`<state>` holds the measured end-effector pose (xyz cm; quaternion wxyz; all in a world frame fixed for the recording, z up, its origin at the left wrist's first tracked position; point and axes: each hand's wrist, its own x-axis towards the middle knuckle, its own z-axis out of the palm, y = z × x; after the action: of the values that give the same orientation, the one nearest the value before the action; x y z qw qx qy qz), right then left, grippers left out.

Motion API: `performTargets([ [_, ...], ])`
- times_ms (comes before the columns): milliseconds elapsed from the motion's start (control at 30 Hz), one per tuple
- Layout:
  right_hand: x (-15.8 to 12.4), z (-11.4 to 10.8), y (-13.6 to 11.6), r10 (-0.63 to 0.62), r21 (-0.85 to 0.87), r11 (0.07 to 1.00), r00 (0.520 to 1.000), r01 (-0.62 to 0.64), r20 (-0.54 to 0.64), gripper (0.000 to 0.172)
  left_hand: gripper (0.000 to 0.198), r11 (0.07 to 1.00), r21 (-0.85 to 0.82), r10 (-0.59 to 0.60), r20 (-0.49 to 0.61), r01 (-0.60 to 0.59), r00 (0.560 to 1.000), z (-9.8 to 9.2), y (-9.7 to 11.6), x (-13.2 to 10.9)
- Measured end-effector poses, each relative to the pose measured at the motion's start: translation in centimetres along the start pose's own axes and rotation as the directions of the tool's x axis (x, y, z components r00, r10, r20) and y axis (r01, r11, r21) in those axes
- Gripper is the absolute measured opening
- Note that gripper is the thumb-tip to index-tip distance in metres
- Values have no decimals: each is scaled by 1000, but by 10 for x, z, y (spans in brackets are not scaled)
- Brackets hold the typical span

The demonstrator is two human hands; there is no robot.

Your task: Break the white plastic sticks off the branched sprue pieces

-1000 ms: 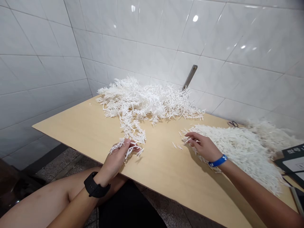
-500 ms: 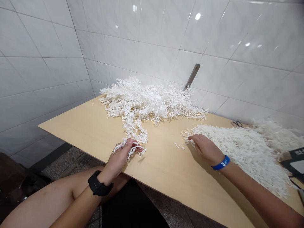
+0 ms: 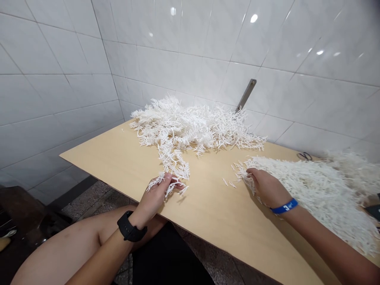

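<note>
My left hand (image 3: 158, 191) is closed on a white branched plastic sprue (image 3: 175, 184), its thin twigs sticking out past the fingers over the table's near edge. Just beyond it, more white branches (image 3: 173, 160) trail down from a big tangled heap (image 3: 192, 124) of the same kind by the wall. My right hand (image 3: 265, 187) is at the left edge of a wide, flat pile of small loose white pieces (image 3: 308, 190). Its fingers are curled downward and touch the pile's edge; whatever is inside them is hidden. A few loose bits (image 3: 229, 183) lie left of it.
The light wooden tabletop (image 3: 202, 209) meets a tiled wall (image 3: 204, 63). A metal bar (image 3: 246, 95) stands up behind the heap. Black scissor-like handles (image 3: 304, 156) lie by the wall. A dark object (image 3: 373, 211) shows at the right edge, and a brown one (image 3: 22, 219) at lower left.
The whole view has shifted, so things sit further right. My right hand has moved slightly over the pile's edge. My left hand still holds the sprue in about the same place.
</note>
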<state>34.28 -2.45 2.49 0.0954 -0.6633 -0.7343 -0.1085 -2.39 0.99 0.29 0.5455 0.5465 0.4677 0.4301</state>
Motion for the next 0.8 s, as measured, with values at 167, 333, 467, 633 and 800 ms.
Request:
performTargets([
  [167,0,-1,4,-49,-13,999,998,49,-29,30,48,1000,-22,12,1,-12,1000,0,-2,1],
  [333,1,1,2,40,39,999,998,-38,-57,34,48,1000,-9,23,12,-23,1000,-1,-3,2],
  [467,1,-3,-1,49,13,999,998,-48,-30,31,46,999,-9,34,-5,-34,999,0,-2,2],
  [633,1,-12,-10,11,10,1000,1000,-11,4,30,45,999,0,47,-9,-47,999,0,-1,1],
  [800,2,-17,-18,-4,1,1000,999,4,37,24,44,999,-9,47,13,-46,999,1,0,1],
])
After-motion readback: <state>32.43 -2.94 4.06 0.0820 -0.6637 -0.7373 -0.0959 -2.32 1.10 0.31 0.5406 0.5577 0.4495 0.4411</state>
